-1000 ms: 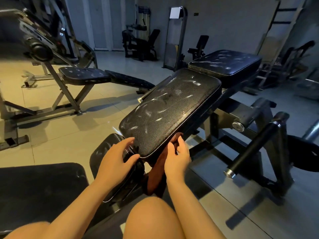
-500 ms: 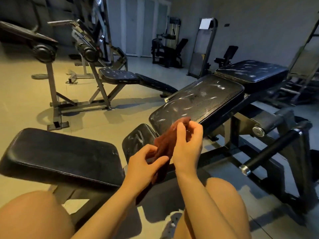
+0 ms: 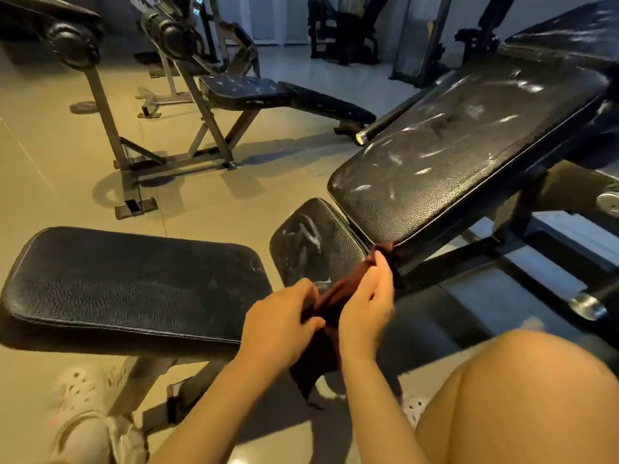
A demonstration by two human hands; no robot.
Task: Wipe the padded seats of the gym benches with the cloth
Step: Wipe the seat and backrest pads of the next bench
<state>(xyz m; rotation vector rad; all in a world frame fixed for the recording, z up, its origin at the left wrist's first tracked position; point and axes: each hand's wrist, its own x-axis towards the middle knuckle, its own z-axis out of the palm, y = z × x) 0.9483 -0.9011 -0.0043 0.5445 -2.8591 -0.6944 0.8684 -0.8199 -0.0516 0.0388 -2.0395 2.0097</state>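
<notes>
A dark red-brown cloth [image 3: 330, 313] hangs between both hands, in front of the small black seat pad [image 3: 311, 242]. My left hand [image 3: 278, 326] grips the cloth's lower part. My right hand [image 3: 366, 304] pinches its upper edge near the bottom corner of the long tilted back pad [image 3: 452, 155], which shows white streaks. A flat black padded seat [image 3: 127, 283] of a second bench lies at the left, close to my left hand. Part of the cloth dangles below my hands.
A third bench [image 3: 248, 92] on a grey metal frame [image 3: 157, 162] stands farther back on the tiled floor. Steel bars and handles [image 3: 588, 304] jut out at the right. My knee [image 3: 502, 390] and light shoes [image 3: 83, 406] are at the bottom. More machines line the far wall.
The view has dropped and swung left, bringing the left bench's seat closer. Both hands came off the back pad's lower edge, pulled the cloth out from under it and now hold it lower.
</notes>
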